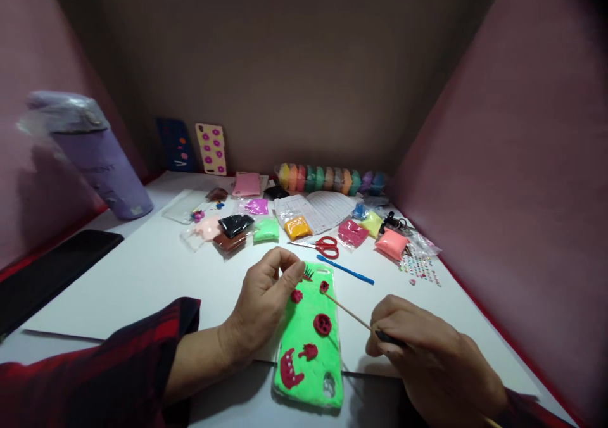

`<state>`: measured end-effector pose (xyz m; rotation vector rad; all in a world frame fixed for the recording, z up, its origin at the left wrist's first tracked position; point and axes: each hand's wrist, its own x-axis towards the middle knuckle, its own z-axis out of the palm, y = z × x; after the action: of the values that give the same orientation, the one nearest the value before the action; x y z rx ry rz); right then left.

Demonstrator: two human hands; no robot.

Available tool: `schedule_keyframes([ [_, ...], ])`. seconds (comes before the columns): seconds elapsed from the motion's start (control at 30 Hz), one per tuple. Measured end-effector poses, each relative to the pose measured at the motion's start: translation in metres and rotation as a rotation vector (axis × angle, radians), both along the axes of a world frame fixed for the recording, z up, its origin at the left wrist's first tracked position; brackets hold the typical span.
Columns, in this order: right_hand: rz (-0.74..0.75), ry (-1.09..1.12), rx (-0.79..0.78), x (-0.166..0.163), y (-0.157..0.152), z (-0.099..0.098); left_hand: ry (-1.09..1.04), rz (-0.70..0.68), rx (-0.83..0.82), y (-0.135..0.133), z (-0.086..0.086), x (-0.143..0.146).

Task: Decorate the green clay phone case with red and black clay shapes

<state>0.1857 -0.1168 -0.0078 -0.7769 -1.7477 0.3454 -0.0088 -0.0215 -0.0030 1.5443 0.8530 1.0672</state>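
A phone case (311, 346) coated in bright green clay lies on the white table (156, 270) before me, with several red clay shapes on it. My left hand (266, 301) rests on the case's left edge, its fingers pinched together near a small dark bit at the case's top. My right hand (422, 352) grips a thin wooden stick (344, 309). The stick's tip touches a small red clay piece (324, 286) near the top of the case.
Small bags of coloured clay (266, 228), red scissors (323, 245) and a blue tool (346, 270) lie beyond the case. A row of clay tubs (332, 178) lines the back wall beside two decorated cases (211, 148). A purple bottle (95, 156) and a black phone (47, 273) are at left.
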Motion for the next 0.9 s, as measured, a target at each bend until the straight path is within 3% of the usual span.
schedule_keyframes([
  [0.13,0.042,0.013,-0.023,-0.001,0.0,0.002,-0.023,-0.013,-0.076,0.001,-0.003,0.001],
  [0.5,0.058,0.008,-0.041,0.0,-0.002,0.003,0.107,-0.115,0.112,0.001,-0.002,-0.003],
  [0.9,0.089,-0.029,-0.021,-0.005,0.001,0.011,0.09,-0.132,-0.004,0.0,-0.004,0.0],
])
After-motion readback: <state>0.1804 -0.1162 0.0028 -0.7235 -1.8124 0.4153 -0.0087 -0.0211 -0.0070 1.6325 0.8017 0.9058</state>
